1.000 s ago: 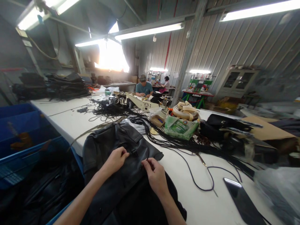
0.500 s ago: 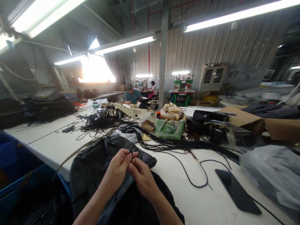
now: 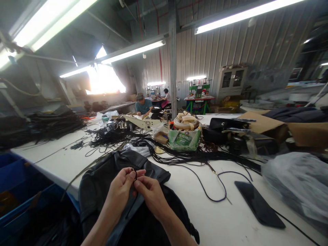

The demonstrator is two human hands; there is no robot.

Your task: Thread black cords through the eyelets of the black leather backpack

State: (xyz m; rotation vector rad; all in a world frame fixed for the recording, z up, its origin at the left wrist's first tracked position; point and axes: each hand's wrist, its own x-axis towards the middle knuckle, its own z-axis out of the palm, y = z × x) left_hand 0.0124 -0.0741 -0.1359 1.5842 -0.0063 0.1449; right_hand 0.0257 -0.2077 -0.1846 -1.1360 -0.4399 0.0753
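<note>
Both of my hands meet above a black leather-like garment or bag (image 3: pixel 102 181) that lies over the table's near edge. Between them is a thin black cord (image 3: pixel 135 174), bent into a small loop at the fingertips. My left hand (image 3: pixel 122 182) pinches it between thumb and fingers. From the other side, my right hand (image 3: pixel 148 191) pinches the same cord, fingers closed. A cord end hangs down below the fingers over the black material. Whether the cord is fixed to the material is hidden by my hands.
A phone (image 3: pixel 258 205) lies on the white table (image 3: pixel 205 222) at right, near a dark cord (image 3: pixel 217 201) and a plastic bag (image 3: pixel 299 184). Black cords (image 3: pixel 184 157) cross the middle by a green-white container (image 3: pixel 184 139). Blue bins (image 3: pixel 23 201) stand at left. Two people sit farther back.
My hands have shifted slightly left with the cord, and a small loop of it now shows between the fingertips. The camera view has turned a little.
</note>
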